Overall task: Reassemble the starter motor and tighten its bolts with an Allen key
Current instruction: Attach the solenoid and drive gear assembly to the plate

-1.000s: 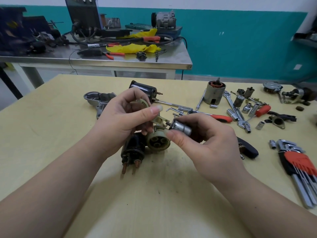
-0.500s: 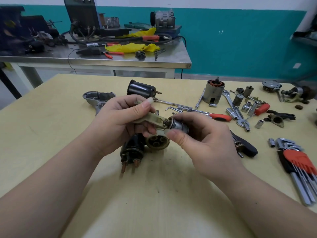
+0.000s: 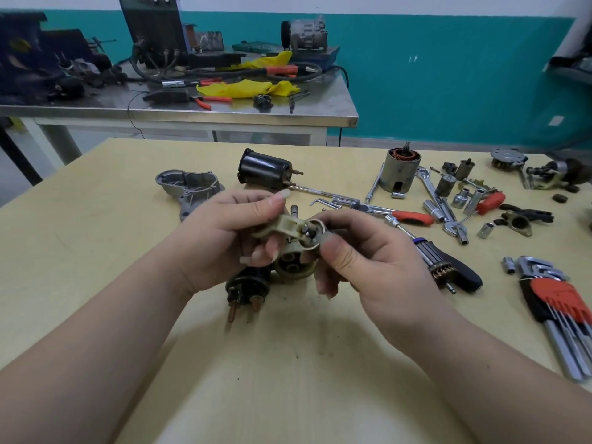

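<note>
My left hand [image 3: 230,238] grips a beige plastic shift lever [image 3: 282,226] above the table's middle. My right hand [image 3: 362,254] pinches a small metal plunger [image 3: 312,233] that sits in the lever's forked end; most of the plunger is hidden by my fingers. Under both hands lie the black solenoid [image 3: 248,288] with copper studs and a beige gear housing [image 3: 293,267]. A black motor casing [image 3: 264,169], a grey aluminium nose housing [image 3: 189,187] and a copper-wound armature [image 3: 400,171] stand further back. The red Allen key set [image 3: 557,302] lies at the right.
Sockets, a spanner [image 3: 435,195], a red-handled ratchet [image 3: 403,216] and a black-handled screwdriver [image 3: 448,264] lie scattered right of my hands. More small motor parts [image 3: 519,219] sit at the far right. A steel bench [image 3: 179,107] with tools and yellow cloth stands behind the table.
My hands have brought the lever and the plunger together; the plunger's end has gone into the lever's fork, and my right fingers now cover most of it.
</note>
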A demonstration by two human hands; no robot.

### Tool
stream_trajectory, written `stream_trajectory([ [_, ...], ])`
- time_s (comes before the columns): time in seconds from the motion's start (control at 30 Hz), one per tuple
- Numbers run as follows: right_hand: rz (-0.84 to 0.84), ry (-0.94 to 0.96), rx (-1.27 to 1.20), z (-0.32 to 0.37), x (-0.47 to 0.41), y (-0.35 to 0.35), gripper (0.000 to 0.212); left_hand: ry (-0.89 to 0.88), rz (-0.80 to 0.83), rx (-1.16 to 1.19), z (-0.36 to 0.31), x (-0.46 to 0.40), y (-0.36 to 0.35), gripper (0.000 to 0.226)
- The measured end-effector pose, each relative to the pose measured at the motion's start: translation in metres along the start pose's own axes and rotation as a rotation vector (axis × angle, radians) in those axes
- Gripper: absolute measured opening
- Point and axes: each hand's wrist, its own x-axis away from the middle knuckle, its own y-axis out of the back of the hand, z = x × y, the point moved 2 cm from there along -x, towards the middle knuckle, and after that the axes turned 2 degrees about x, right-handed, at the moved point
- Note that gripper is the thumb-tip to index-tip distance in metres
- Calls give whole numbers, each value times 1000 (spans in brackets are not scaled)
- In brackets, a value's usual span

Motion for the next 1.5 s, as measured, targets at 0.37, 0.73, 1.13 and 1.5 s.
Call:
stream_trajectory([
  [0.37,-3,-45,-114,-1,-1,-2,39,-121,-81,-324,-2,4,-10,41],
  [0.73,17,-73,-277,-1,-4,2,37,-325,-98,-548,0,10,-11,32],
  [1.13,-11,18,-169,9,-4,9,25,-400,-58,-430,-12,13,-9,42],
  [1.5,-80,78,77,8,-4,16,16,-408,-142,-537,-13,15,-2,33],
])
